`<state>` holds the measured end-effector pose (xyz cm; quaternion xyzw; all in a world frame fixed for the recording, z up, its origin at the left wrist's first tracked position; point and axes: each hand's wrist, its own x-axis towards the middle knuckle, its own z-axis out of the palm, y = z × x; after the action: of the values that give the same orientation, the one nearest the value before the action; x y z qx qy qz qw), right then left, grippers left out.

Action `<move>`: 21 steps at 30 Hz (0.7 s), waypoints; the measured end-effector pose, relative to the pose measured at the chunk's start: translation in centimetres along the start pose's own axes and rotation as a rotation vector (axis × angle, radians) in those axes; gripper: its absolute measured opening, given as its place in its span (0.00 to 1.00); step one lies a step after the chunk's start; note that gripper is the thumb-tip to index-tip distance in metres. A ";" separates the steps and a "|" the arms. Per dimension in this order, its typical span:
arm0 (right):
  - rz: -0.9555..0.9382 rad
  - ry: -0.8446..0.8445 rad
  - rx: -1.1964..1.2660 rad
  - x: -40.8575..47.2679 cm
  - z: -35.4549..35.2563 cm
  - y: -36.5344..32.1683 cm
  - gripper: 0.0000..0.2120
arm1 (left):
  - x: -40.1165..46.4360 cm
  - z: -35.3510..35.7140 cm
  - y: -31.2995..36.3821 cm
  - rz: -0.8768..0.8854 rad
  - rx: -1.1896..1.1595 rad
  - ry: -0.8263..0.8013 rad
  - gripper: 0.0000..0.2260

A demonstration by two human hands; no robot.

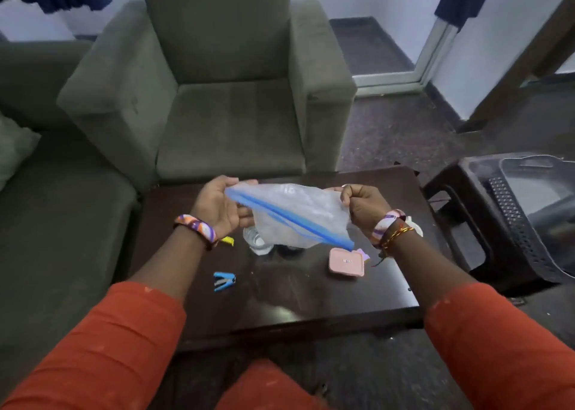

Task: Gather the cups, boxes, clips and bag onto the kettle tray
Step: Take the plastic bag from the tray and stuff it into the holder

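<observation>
I hold a clear zip bag [295, 213] with a blue seal strip above the dark coffee table [311, 297]. My left hand [217, 205] grips its left end and my right hand [362, 205] pinches its right end. Under the bag a clear cup [256, 241] stands on the table, partly hidden. A pink square box [346, 262] lies to the right with a purple item [364, 254] behind it. A blue clip [224, 281] lies at the front left, and a yellow clip [227, 241] peeks from under my left wrist. A white object [415, 227] sits behind my right wrist.
A grey-green armchair [230, 98] stands behind the table and a sofa [46, 207] on the left. To the right, a dark plastic stool [460, 210] carries a grey perforated tray [510, 210].
</observation>
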<state>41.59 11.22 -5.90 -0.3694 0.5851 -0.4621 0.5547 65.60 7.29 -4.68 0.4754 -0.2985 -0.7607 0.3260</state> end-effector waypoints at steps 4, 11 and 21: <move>0.077 -0.150 -0.047 0.9 2.6 2.4 0.18 | -1.6 -3.4 -4.1 -0.120 0.144 0.102 0.15; 0.302 -0.392 -0.190 1.5 11.4 9.5 0.25 | -2.9 -12.2 -10.1 0.113 0.456 0.718 0.07; 0.090 -0.395 -0.709 7.7 26.7 20.8 0.34 | 2.2 -26.5 -15.9 0.069 1.038 1.167 0.31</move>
<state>68.84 6.66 -26.92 -0.5932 0.6061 -0.1273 0.5143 85.85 11.44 -27.77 0.8805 -0.4112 -0.1401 0.1898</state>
